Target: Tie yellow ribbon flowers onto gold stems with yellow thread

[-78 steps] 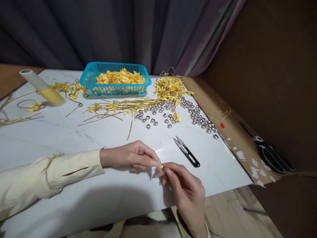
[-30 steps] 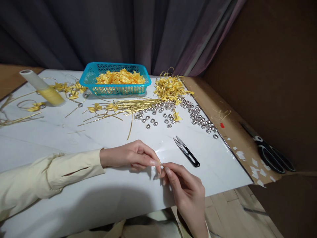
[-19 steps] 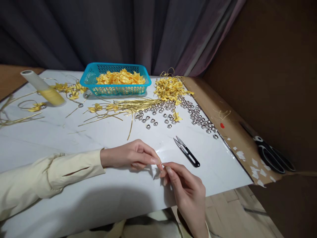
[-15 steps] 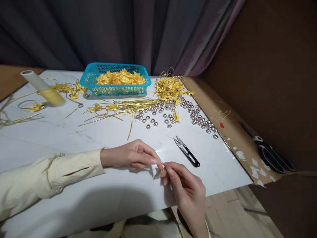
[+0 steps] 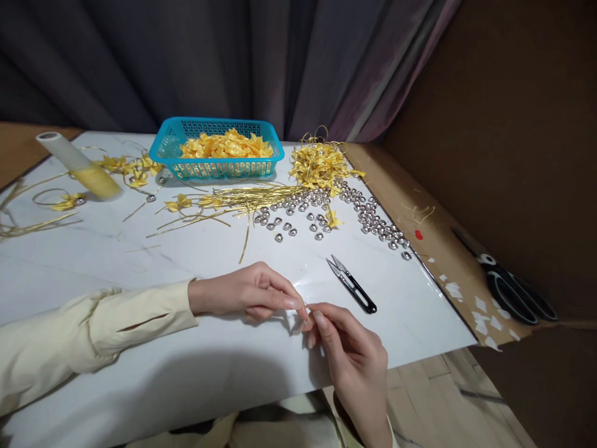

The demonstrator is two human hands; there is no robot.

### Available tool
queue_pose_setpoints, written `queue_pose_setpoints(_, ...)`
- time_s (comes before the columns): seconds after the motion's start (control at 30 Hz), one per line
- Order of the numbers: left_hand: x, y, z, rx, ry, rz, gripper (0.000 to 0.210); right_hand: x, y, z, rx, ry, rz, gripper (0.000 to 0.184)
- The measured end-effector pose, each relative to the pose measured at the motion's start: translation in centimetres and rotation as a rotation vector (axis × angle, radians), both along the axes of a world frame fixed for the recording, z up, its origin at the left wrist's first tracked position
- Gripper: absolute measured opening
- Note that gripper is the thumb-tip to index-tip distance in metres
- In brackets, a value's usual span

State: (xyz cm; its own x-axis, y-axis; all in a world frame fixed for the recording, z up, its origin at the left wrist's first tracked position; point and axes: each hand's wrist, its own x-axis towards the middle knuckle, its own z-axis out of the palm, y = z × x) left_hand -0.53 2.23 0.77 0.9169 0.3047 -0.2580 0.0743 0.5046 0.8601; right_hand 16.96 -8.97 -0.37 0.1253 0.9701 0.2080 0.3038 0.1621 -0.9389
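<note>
My left hand (image 5: 261, 292) reaches in from the left, thumb and fingers pinched together. My right hand (image 5: 349, 348) comes up from below, its thumb and forefinger pinched, and the fingertips of both hands meet. Whatever sits between them is very small and mostly hidden; a pale white bit shows under the fingers. Just beyond my right hand lies a pair of black thread snips (image 5: 351, 284), blades pointing away. Farther back are loose silver beads (image 5: 278, 238), gold cords (image 5: 252, 198) and a heap of yellow ribbon bows (image 5: 319, 165).
A turquoise basket (image 5: 219, 162) of yellow ribbon pieces stands at the back. A yellow-and-white spool (image 5: 86, 168) leans at the left. Black-handled scissors (image 5: 510, 289) and white scraps (image 5: 480, 320) lie on brown board along the right edge.
Both hands stay pinched together in nearly the same place. Only a slight shift of the fingertips and of the pale bit beneath them shows.
</note>
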Motion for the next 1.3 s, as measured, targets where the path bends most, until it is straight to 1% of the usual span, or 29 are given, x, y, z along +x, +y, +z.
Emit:
queue_pose_setpoints(0.23,-0.06,0.01,-0.11,0.007,0.005,-0.011,0.024,-0.03,-0.21,-0.06,0.026,-0.023,0.001,0.016)
queue_pose_setpoints(0.47,-0.16,0.04,-0.3,0.029,0.026,-0.006,0.026,-0.12,-0.14,0.27,0.057,-0.058,-0.016,0.015)
queue_pose_setpoints(0.63,-0.27,0.04,-0.34,0.055,0.042,-0.012,0.028,-0.15,-0.07,0.41,0.048,-0.084,-0.03,0.016)
queue_pose_setpoints(0.97,-0.34,0.12,-0.34,0.079,0.051,-0.028,0.029,-0.1,-0.16,0.21,0.051,-0.063,-0.018,0.015)
queue_pose_setpoints(1.3,-0.33,0.13,-0.32,0.098,0.067,-0.028,0.03,-0.11,-0.03,0.47,0.053,-0.049,-0.013,0.016)
